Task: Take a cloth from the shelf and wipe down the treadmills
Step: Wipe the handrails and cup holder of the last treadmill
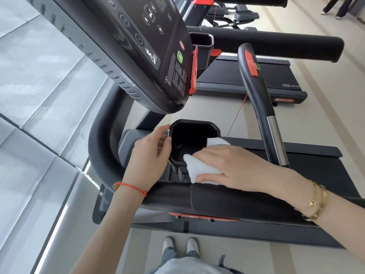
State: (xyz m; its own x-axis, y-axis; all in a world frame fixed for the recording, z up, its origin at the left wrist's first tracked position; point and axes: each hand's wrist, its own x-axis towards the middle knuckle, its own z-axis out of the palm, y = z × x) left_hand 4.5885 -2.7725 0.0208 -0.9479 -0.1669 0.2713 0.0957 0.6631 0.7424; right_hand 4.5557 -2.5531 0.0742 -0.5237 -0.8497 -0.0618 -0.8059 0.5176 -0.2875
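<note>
Right hand (233,165) flat, pressing white cloth (199,167) on cup holder (194,125) rim; left hand (152,153) relaxed, fingertips touching holder.

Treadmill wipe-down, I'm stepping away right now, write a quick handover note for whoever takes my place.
Left hand: steadies the left rim of the black plastic cup holder on the near treadmill, fingers loosely curved, holding nothing.
Right hand: presses the folded white terry cloth against the cup holder's near right edge, part of the cloth dipping inside.
Done: cloth is in hand and wiping is under way at this cup holder.
Left: how much of this machine is already wiped cannot be told. Probably still to do are the black control console, the padded black handrail, and the second treadmill behind.
</note>
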